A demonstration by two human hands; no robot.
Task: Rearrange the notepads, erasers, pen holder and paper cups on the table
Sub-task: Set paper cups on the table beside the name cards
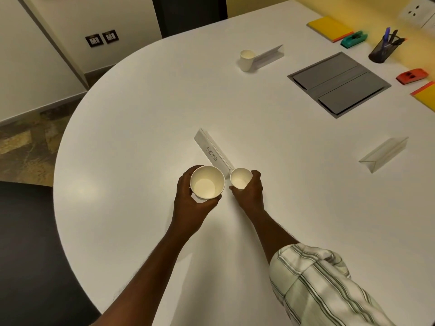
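My left hand is wrapped around a white paper cup, which looks lifted off the white table. My right hand grips a second, smaller-looking paper cup close to a name stand marked "SIGMA". A third paper cup stands far back by another stand. At the far right are a black mesh pen holder with pens, a green eraser, a red eraser, a yellow notepad and part of another yellow notepad.
A grey flip-lid cable box is set into the table at the back right. A clear name stand stands at the right, another behind the far cup. A dark chair is at the left edge.
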